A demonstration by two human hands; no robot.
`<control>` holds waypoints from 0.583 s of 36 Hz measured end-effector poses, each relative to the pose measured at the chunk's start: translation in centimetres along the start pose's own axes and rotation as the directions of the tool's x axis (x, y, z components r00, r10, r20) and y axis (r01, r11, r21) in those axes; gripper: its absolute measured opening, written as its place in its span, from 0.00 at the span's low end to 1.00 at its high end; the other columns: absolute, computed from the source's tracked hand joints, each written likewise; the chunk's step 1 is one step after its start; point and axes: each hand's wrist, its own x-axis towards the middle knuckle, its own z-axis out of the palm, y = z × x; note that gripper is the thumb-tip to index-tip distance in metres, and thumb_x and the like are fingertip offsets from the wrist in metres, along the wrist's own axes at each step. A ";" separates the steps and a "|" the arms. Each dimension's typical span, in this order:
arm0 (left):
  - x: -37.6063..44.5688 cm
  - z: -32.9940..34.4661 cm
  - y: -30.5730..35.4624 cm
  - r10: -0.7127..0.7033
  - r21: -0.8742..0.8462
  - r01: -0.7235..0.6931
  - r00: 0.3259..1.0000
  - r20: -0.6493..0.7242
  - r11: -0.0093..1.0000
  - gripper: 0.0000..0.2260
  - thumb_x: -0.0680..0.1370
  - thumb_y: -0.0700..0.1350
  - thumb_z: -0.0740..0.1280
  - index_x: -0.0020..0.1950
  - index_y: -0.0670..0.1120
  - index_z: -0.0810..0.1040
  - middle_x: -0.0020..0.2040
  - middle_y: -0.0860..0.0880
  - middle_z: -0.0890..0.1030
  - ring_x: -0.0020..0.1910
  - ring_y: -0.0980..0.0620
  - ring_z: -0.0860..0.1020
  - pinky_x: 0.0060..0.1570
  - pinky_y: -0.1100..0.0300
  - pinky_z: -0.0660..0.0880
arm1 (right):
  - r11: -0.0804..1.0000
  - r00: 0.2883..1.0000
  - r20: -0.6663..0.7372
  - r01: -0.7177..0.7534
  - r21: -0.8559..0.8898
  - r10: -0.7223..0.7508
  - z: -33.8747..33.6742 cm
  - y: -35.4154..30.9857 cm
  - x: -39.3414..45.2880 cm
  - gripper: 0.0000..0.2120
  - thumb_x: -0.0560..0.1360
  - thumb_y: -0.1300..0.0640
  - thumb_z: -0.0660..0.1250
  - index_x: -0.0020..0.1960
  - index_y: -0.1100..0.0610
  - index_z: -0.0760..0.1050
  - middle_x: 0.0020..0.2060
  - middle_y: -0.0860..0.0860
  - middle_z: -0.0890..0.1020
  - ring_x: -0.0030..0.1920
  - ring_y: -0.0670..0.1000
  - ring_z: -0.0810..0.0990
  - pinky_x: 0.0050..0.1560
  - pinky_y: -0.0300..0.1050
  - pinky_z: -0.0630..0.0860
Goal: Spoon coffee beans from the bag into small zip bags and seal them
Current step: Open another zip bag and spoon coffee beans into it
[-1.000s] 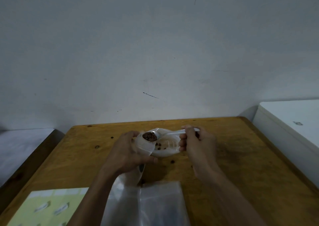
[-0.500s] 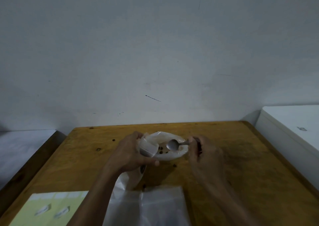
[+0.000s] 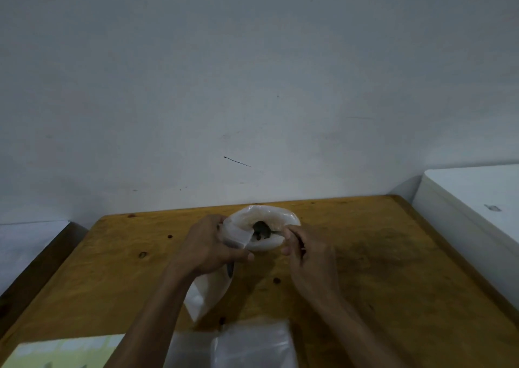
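So here's where things stand. The person's left hand [image 3: 209, 245] has its fingers curled round a small zip bag [image 3: 235, 235], holding the mouth open right up against the coffee bag [image 3: 264, 227], which sits on the tabletop [image 3: 393, 269] toward the far edge, close to the wall. The lower part of that zip bag hangs down below the hand and looks pretty much empty from where I'm standing, though there may be a few beans up near the mouth; it's too dim to tell.

The right hand [image 3: 306, 251] is pinching the handle of a spoon [image 3: 262, 228], and the bowl of it is down inside the open top of the coffee bag, in among the dark beans. Looks to me like a scoop in progress, not a pour.

A few loose beans [image 3: 276, 280] are scattered on the wood around the hands, so some spilling is part of the deal here.

Near the front edge there's a stack of clear zip bags [image 3: 252, 345], flat and apparently unfilled, next to a yellowish printed sheet [image 3: 64, 352]. I can't see any filled, sealed bags anywhere in view, so my guess is it's early going: this bag needs filling and zipping, and then the stack is waiting.
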 end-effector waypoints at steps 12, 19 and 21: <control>-0.5 0.3 -1.0 0.044 -0.046 -0.046 0.998 -0.040 0.998 0.38 0.60 0.54 0.84 0.66 0.53 0.73 0.57 0.57 0.74 0.53 0.57 0.71 0.39 0.68 0.68 | 0.984 0.993 0.005 0.119 -0.134 -0.119 -0.6 -0.7 -1.0 0.11 0.82 0.59 0.61 0.59 0.59 0.80 0.43 0.48 0.79 0.40 0.41 0.75 0.39 0.27 0.72; -1.1 0.6 -0.6 0.097 -0.038 -0.101 0.991 -0.092 0.994 0.35 0.60 0.52 0.84 0.62 0.56 0.70 0.56 0.57 0.74 0.47 0.62 0.70 0.38 0.69 0.67 | 0.993 0.993 -0.056 0.102 -0.056 -0.105 -0.4 -1.3 -1.1 0.13 0.82 0.54 0.60 0.56 0.58 0.81 0.39 0.47 0.79 0.37 0.41 0.76 0.34 0.29 0.71; -1.3 0.5 -0.8 0.115 -0.040 -0.120 0.987 -0.110 0.992 0.35 0.60 0.52 0.84 0.62 0.56 0.70 0.57 0.56 0.74 0.51 0.58 0.72 0.39 0.68 0.68 | 0.992 0.990 -0.072 0.113 -0.064 -0.117 -0.8 -1.4 -0.9 0.14 0.82 0.54 0.59 0.56 0.59 0.81 0.40 0.49 0.80 0.36 0.41 0.76 0.35 0.28 0.70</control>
